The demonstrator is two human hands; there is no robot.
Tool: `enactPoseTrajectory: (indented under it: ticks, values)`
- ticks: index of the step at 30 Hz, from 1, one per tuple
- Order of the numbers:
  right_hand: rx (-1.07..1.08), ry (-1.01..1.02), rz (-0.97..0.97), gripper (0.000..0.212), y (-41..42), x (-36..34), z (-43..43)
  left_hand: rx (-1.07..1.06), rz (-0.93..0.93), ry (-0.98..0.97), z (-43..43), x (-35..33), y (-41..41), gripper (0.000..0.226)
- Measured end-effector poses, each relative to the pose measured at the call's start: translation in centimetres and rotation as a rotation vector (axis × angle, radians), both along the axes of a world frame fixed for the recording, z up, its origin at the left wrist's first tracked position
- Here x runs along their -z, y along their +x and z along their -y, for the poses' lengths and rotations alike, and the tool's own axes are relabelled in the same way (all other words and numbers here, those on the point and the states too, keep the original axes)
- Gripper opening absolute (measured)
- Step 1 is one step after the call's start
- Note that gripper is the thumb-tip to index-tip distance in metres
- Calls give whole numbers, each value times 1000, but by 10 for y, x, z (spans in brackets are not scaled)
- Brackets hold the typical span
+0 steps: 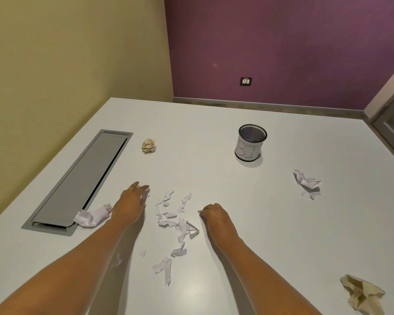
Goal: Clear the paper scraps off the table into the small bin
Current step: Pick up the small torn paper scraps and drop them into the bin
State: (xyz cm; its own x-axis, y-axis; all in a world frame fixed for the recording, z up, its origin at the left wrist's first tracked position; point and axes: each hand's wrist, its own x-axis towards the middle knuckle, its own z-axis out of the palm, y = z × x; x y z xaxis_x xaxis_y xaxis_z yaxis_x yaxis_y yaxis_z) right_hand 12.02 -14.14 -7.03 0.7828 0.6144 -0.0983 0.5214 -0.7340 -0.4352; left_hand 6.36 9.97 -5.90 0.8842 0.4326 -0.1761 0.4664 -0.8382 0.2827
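Head view: left hand (pixel 130 206) flat on worktop (pixel 214 123), fingers cupped over a white bit. Right hand (pixel 212 214) curled, pinching a scrap. Paper scraps (pixel 175 221) between hands. Small bin (pixel 250 142) upright, farther back.

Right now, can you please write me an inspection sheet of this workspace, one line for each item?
Surface: white table, mostly bare, with a grey cable hatch closed at left.
Job's things: mesh bin upright, far right of centre; torn white scraps scattered between the hands.
Clutter: crumpled beige ball, crumpled white paper, beige wad, white wad by the hatch.
Grippers: left hand over scraps, fingers curled on a white piece; right hand fingers curled, contents hidden.
Cables: nothing seen.
Surroundings: wall socket on purple wall.
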Motion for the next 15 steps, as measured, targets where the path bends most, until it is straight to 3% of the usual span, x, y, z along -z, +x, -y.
enactPoseTrajectory:
  ticks: [4,7,10,15]
  values:
    - [-7,21,-28,26,5,-3,5,84,-101,24,2,2,2,49]
    - [10,2,-43,24,5,-5,5,51,-45,82,5,3,0,44]
    - [39,10,-57,28,5,-5,5,54,-44,201,9,-1,-3,21]
    - [52,29,-76,22,3,-5,9,108,-67,278,13,-2,-6,20]
